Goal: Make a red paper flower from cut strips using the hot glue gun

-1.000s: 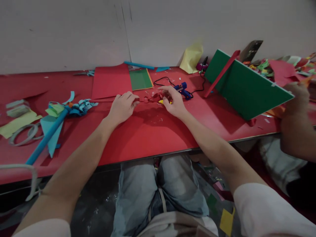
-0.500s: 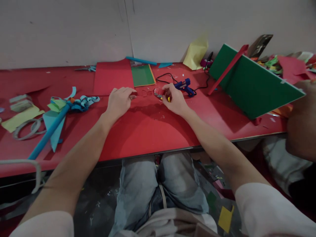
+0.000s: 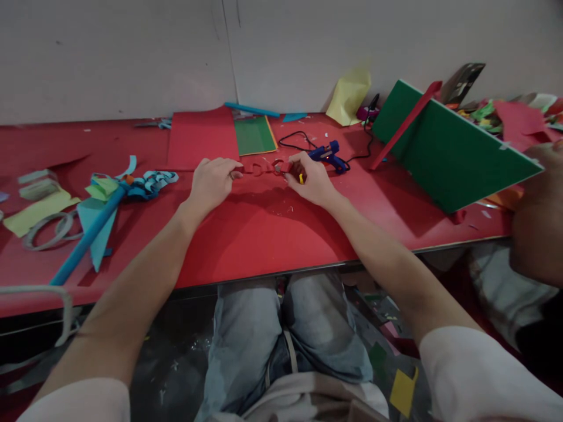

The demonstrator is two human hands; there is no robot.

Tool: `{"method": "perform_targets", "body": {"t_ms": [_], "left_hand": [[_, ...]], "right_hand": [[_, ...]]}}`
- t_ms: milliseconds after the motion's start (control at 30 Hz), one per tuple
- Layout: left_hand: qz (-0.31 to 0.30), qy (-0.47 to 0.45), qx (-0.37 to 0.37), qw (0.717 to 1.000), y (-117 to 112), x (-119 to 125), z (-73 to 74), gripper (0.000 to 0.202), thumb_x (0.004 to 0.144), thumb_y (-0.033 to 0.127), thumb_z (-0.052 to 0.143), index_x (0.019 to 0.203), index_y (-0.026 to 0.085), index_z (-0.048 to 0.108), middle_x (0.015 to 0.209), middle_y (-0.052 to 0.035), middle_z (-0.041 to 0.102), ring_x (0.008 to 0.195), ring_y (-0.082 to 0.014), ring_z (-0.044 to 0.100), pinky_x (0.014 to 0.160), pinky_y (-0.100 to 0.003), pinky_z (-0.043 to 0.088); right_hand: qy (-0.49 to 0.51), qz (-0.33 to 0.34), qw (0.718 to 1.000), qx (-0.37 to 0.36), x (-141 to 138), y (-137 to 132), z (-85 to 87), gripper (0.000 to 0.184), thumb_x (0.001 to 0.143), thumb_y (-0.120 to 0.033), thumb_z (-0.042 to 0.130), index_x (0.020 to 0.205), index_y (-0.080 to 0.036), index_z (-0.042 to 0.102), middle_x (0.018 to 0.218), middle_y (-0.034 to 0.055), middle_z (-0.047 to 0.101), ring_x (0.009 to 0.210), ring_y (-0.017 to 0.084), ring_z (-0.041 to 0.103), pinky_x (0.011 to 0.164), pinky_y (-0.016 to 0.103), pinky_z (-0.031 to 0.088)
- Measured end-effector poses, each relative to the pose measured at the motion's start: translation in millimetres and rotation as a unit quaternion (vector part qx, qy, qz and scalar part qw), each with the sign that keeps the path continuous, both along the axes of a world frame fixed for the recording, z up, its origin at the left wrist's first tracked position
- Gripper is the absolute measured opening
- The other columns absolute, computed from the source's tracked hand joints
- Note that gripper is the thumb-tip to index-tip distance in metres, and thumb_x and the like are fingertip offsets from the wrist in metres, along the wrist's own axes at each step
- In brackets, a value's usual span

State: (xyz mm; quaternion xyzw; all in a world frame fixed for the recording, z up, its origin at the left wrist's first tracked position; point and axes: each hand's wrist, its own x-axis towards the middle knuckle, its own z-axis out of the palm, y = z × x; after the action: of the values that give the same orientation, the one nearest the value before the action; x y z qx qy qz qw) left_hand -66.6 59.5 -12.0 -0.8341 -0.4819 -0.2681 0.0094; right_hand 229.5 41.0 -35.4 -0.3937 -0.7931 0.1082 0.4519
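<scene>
A short red paper chain [image 3: 264,168] of linked loops lies stretched between my two hands on the red table [image 3: 264,228]. My left hand [image 3: 212,181] is closed on the chain's left end, fingers curled down. My right hand [image 3: 310,176] pinches the chain's right end, and something small and yellow [image 3: 301,177] shows under its fingers. A blue glue gun [image 3: 328,155] with a black cord lies just beyond my right hand.
Red [image 3: 202,138] and green [image 3: 254,135] sheets lie at the back. A blue paper stick with curled blue strips [image 3: 105,205] and tape rings [image 3: 46,228] sit at left. Another person's arm [image 3: 536,217] holds a tilted green board [image 3: 444,149] at right, amid paper scraps.
My hands drew apart and the red chain now lies pulled out straight between them; before, it was bunched near my right hand. The view shifted slightly upward.
</scene>
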Motion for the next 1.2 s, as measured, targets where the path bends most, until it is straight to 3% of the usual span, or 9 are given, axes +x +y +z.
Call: {"method": "perform_targets", "body": {"t_ms": [267, 533, 767, 967, 1200], "left_hand": [[-0.037, 0.013, -0.014, 0.999, 0, 3, -0.3, 0.025, 0.101, 0.026, 0.054, 0.117, 0.026, 0.072, 0.118, -0.0109, 0.079, 0.118, -0.0332, 0.069, 0.106, -0.052, 0.046], [-0.052, 0.042, -0.026, 0.997, 3, -3, -6.8, 0.042, 0.096, 0.013, 0.047, 0.132, 0.022, 0.067, 0.127, -0.0159, 0.070, 0.124, -0.0345, 0.063, 0.109, -0.056, 0.049], [-0.085, -0.034, -0.020, 0.996, 9, -5, -12.7, 0.037, 0.096, 0.018, 0.046, 0.126, 0.024, 0.068, 0.120, -0.0115, 0.056, 0.105, -0.0243, 0.060, 0.101, -0.042, 0.058], [-0.092, -0.043, -0.016, 0.995, 13, -6, -13.4, 0.041, 0.096, 0.018, 0.050, 0.130, 0.023, 0.072, 0.114, -0.0135, 0.058, 0.106, -0.0288, 0.062, 0.102, -0.049, 0.056], [-0.088, -0.044, -0.011, 0.995, 10, -7, -10.3, 0.040, 0.100, 0.020, 0.048, 0.133, 0.021, 0.071, 0.117, -0.0125, 0.058, 0.105, -0.0274, 0.062, 0.095, -0.047, 0.058]], "right_hand": [[0.007, -0.023, 1.000, 0.004, 0, 2, -0.7, 0.018, 0.089, -0.025, 0.062, 0.105, -0.025, 0.054, 0.080, -0.0014, 0.065, 0.068, 0.015, 0.059, 0.064, 0.032, 0.042], [0.027, -0.048, 0.998, 0.021, 1, 5, -2.4, 0.018, 0.088, -0.024, 0.062, 0.104, -0.025, 0.053, 0.079, -0.0024, 0.063, 0.066, 0.014, 0.058, 0.061, 0.032, 0.042], [0.033, -0.057, 0.998, 0.011, 1, 6, -4.5, 0.023, 0.093, -0.032, 0.063, 0.113, -0.025, 0.055, 0.082, -0.0020, 0.063, 0.069, 0.015, 0.059, 0.061, 0.032, 0.043], [0.034, -0.050, 0.998, 0.007, 3, 6, -2.9, 0.022, 0.097, -0.034, 0.063, 0.115, -0.025, 0.057, 0.085, -0.0008, 0.065, 0.071, 0.015, 0.060, 0.063, 0.034, 0.045], [0.050, -0.044, 0.998, 0.013, 2, 4, -1.6, 0.018, 0.096, -0.034, 0.069, 0.107, -0.023, 0.060, 0.084, -0.0003, 0.064, 0.069, 0.015, 0.058, 0.063, 0.034, 0.046]]}}
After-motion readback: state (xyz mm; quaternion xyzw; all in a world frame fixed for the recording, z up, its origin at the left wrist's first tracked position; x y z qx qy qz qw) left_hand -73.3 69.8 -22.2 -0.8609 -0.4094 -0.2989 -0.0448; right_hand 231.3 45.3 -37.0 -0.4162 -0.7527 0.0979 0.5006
